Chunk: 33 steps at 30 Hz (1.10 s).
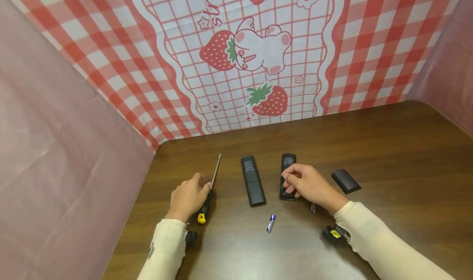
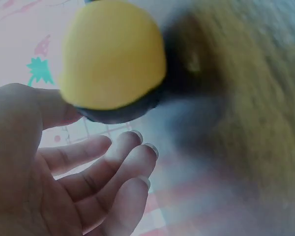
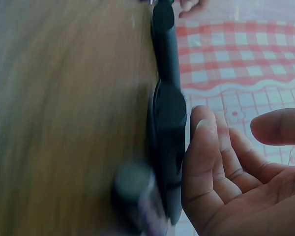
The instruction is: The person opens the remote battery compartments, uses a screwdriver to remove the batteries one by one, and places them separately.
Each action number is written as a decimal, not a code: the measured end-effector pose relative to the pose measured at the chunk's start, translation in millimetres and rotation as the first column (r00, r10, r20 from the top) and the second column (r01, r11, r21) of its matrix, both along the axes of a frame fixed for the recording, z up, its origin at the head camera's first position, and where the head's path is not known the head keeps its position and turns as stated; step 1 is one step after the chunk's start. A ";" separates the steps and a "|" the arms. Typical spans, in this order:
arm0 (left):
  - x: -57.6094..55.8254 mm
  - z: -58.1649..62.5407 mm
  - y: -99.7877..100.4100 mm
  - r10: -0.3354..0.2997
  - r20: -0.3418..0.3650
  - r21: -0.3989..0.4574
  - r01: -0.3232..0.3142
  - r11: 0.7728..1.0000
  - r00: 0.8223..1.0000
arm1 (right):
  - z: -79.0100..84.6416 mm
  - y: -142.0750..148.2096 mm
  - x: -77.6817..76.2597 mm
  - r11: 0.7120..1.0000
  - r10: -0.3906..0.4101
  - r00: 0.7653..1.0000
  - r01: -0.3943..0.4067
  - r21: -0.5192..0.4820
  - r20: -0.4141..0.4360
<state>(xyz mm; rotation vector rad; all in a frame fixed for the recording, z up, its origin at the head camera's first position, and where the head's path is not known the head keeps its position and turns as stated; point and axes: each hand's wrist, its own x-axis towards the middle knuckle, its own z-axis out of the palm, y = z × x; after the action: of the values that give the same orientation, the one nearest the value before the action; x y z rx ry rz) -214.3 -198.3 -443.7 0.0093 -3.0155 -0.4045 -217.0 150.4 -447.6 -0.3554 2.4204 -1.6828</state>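
Note:
My left hand (image 1: 189, 198) is beside a screwdriver (image 1: 216, 171), its thumb close to the black handle. In the left wrist view the screwdriver's yellow handle end (image 2: 113, 56) looms large, and the fingers (image 2: 130, 162) are loosely bent around nothing. My right hand (image 1: 308, 183) is over the lower half of a black remote control (image 1: 288, 161), whose back faces up and whose lower part is partly hidden. The right wrist view shows my fingertips beside that remote (image 3: 171, 118), with the thumb apart and nothing between them.
A second remote control (image 1: 253, 181) lies back up between the hands. One AAA-size battery (image 1: 271, 223) is in front of it; another battery (image 1: 313, 208) is partly under the right wrist. A black battery cover (image 1: 346, 181) sits at the right. A checked cloth (image 1: 240, 79) hangs behind the table.

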 end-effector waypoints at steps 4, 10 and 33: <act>3.2 3.5 1.8 0.005 -0.034 0.025 -0.004 1.000 0.999 | 5.2 -11.8 0.6 0.998 0.055 0.998 -0.055 0.010 -0.016; 8.3 5.4 8.1 -0.013 -0.083 0.056 0.018 0.998 0.996 | 9.9 -29.7 -3.9 0.995 0.097 0.994 -0.096 0.028 -0.041; 40.1 12.9 13.8 -0.100 -0.298 0.103 0.136 0.985 0.949 | 13.2 -92.0 -7.7 0.933 0.072 0.978 0.004 0.360 -0.197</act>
<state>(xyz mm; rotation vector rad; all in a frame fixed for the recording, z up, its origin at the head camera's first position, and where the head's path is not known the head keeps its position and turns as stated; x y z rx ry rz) -174.3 -184.6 -430.7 -0.2047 -2.7039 -0.5483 -224.7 58.4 -434.4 -0.5354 2.7842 -1.2023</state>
